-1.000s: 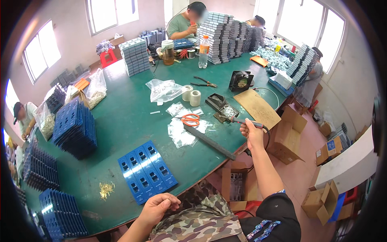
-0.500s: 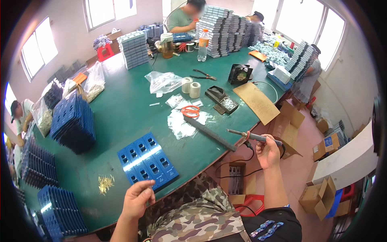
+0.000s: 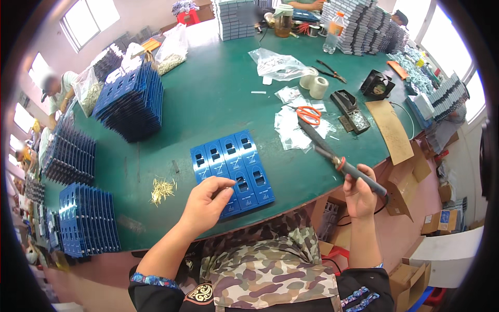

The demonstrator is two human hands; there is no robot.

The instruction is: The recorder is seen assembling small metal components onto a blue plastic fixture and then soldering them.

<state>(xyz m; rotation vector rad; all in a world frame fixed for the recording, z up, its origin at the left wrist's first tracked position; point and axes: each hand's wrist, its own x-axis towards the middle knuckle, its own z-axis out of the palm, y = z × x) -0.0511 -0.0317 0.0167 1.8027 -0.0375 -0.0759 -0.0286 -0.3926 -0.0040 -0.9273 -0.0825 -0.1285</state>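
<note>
Panel [image 3: 236,164], long from eleven to five, lies at nine o'clock from your right hand [image 3: 359,196], which grips the soldering iron [image 3: 354,172]; your left hand [image 3: 207,206], hold unclear, is nearer.

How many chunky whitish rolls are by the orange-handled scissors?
2. The nearer whitish roll stands just beyond the orange-handled scissors; the farther whitish roll is behind it, slightly left. Others may be hidden.
</note>
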